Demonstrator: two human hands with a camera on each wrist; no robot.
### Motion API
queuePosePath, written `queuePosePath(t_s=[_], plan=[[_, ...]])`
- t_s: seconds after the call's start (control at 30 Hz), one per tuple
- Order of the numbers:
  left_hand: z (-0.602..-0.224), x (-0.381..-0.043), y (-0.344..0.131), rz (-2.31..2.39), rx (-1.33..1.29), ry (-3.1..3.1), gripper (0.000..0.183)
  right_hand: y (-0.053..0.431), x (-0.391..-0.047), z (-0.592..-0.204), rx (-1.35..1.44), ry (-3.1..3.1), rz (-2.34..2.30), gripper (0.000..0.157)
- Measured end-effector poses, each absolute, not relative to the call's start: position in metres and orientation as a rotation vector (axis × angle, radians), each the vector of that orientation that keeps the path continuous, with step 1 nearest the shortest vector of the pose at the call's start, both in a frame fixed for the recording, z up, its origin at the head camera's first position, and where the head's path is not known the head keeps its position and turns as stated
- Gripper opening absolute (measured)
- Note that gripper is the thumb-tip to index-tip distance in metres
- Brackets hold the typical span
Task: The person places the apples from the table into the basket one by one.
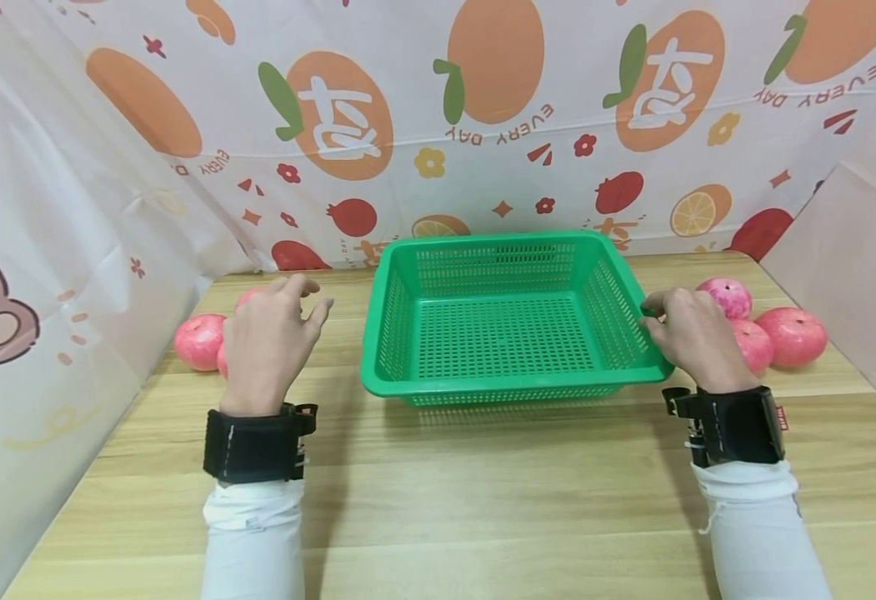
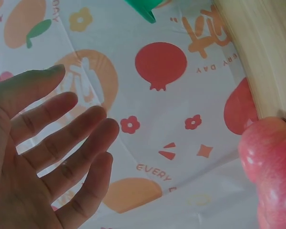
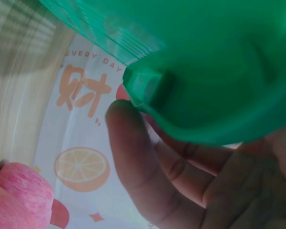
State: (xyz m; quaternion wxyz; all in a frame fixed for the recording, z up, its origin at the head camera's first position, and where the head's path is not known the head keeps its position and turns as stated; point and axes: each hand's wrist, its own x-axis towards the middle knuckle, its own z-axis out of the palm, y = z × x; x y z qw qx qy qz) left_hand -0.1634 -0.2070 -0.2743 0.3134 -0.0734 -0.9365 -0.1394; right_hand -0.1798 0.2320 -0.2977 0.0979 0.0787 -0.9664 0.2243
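Note:
A green plastic basket (image 1: 505, 387) with perforated walls stands at the middle of the table, with nothing inside. My right hand (image 1: 696, 337) grips its right rim; in the right wrist view, curled fingers (image 3: 133, 162) show below the green rim (image 3: 205, 136), which hides the thumb. My left hand (image 1: 268, 342) hovers left of the basket, apart from it, fingers loosely bent and holding nothing. Just beyond and left of that hand lie pink-red apples (image 1: 199, 342), partly hidden by it. They also show at the right edge of the left wrist view.
Right of my right hand sit more apples (image 1: 792, 337), grouped close together. The wooden table (image 1: 498, 492) runs back to a white fruit-print cloth (image 1: 415, 192), which also hangs along the left side. A pale panel (image 1: 843, 258) borders the right side.

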Motion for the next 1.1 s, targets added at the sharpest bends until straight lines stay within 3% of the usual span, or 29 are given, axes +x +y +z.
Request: queuePosePath(t_s=[1.1], plan=[[-0.288,-0.173,-0.226,-0.389,-0.067,-2.506,0.03,0.233,-0.181,-0.298,0.226,-2.877,0.668,0.028]])
